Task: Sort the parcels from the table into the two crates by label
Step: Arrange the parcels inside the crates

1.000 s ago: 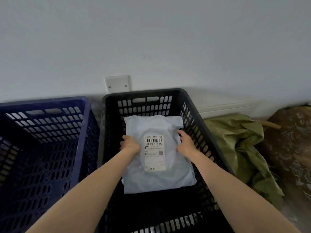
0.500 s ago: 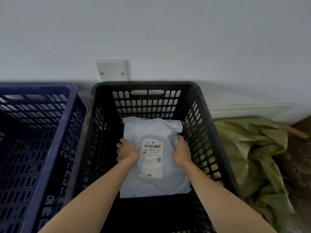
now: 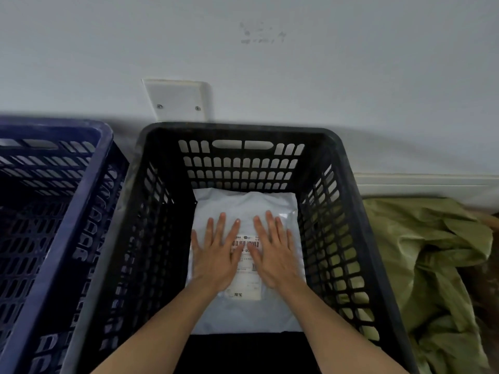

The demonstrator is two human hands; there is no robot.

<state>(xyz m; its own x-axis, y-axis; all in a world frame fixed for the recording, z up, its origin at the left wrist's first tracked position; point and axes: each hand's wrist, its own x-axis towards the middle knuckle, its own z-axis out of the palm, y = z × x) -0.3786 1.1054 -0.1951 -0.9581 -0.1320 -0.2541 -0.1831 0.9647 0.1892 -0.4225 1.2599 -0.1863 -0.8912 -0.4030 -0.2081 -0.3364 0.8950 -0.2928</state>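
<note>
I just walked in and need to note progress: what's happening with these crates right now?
A person is sorting parcels by hand. The left hand and right hand lie flat, fingers straight, on a white parcel resting label up on the bottom of the black crate. The blue crate stands to its left; its contents cannot be made out. A green sack lies to the right.

Black crate (image 3: pixel 348 184) walls hem the parcel (image 3: pixel 243 314); open from above.

Black crate (image 3: pixel 237 130): white parcel (image 3: pixel 243 315) flat on bottom. Blue crate (image 3: pixel 90 184) adj. left, green sacking (image 3: pixel 432 252) right.
</note>
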